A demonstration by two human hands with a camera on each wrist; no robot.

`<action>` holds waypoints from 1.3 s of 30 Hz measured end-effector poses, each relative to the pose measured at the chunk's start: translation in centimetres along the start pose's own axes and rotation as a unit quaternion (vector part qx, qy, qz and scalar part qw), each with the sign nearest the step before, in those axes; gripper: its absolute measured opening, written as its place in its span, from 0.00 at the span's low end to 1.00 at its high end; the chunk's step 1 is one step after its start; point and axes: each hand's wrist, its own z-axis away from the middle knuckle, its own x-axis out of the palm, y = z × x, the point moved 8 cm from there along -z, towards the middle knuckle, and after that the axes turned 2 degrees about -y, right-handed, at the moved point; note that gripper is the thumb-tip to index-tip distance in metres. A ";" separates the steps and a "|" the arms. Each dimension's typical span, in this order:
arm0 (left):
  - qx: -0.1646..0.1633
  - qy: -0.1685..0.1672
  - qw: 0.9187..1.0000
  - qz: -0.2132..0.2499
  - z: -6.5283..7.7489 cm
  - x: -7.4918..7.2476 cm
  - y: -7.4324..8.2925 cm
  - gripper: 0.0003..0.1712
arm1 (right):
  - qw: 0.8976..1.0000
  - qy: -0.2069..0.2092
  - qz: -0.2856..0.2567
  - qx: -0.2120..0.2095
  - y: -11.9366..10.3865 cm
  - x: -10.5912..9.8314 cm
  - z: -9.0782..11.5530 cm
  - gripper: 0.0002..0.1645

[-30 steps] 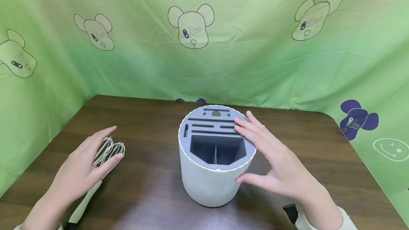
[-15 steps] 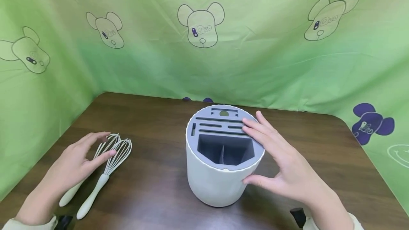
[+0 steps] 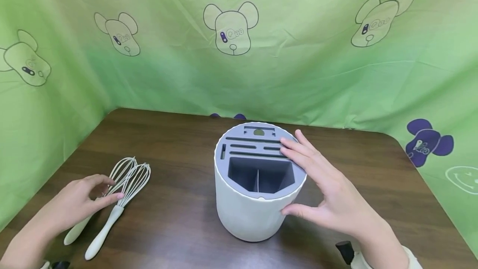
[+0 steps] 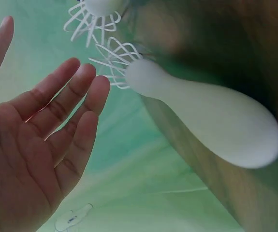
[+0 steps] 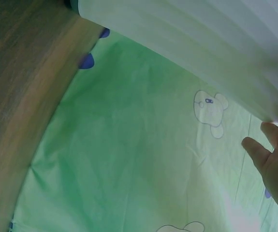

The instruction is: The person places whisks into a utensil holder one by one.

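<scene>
Two pale whisks lie side by side on the left of the table in the head view, the nearer whisk [image 3: 103, 234] with its handle toward me and the farther whisk [image 3: 76, 231] partly behind my left hand [image 3: 76, 200]. That hand hovers over their wire ends, thumb and fingers apart. From the left wrist, its fingers extend near the wires beside a thick whisk handle [image 4: 211, 118], holding nothing. A round white knife and utensil holder [image 3: 247, 217] with a grey slotted top stands upright at centre. My right hand [image 3: 334, 190] rests on its right side, fingers over the rim and thumb against the wall.
Dark wood table [image 3: 175, 148] lies beneath everything. Green cloth [image 3: 298, 82] with printed bear heads hangs along the back and both sides. The holder's top has several narrow slots and a large divided compartment toward me.
My left hand has drawn back and lower, its thumb and fingers closer together, and both whisks now show more fully. The right hand stays on the holder; the view has shifted slightly.
</scene>
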 end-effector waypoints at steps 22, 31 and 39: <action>0.030 -0.053 0.998 0.029 1.8 3.1 -1.3 0.14 | 1.000 -0.002 -0.005 -0.004 0.1 0.1 -0.1 0.55; 0.037 -0.086 0.996 -0.010 1.9 3.5 -1.0 0.13 | 1.000 0.005 0.000 -0.008 0.0 0.2 0.0 0.54; 0.036 -0.094 0.995 -0.019 1.8 3.7 -1.2 0.09 | 1.000 0.013 0.001 -0.017 -0.2 0.3 -0.1 0.54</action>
